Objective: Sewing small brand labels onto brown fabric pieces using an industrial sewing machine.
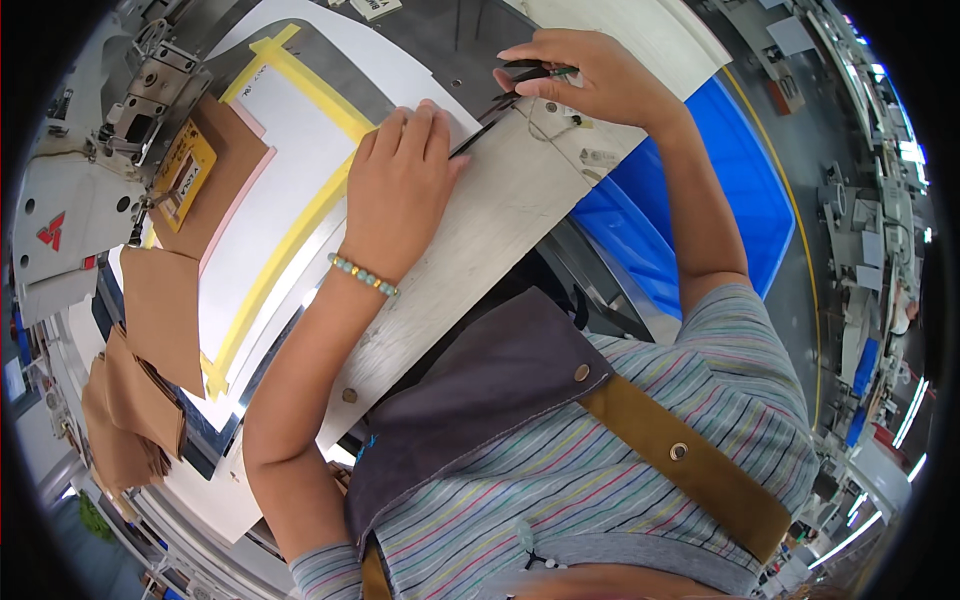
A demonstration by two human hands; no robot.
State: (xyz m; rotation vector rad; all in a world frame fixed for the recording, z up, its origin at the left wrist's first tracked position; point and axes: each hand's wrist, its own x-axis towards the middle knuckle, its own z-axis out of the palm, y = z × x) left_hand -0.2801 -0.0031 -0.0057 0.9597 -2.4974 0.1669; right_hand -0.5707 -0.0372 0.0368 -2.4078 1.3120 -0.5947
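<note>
Nearly together, left fingers [405, 135] rest near paper [385, 60] edges; right fingers [550, 90] pinch a black tool [533, 73] beside open table [655, 35].

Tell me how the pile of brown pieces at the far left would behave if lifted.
The pile of brown pieces would probably flop, since its lower pieces look curved and bent. Their edges look thin, so a single piece is likely light. It may slide apart, as the pieces overlap unevenly and nothing visible ties them.

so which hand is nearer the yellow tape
Left. The left hand lies palm down right at the tape's right side; the right hand is farther off to the right, holding a small dark tool.
</note>
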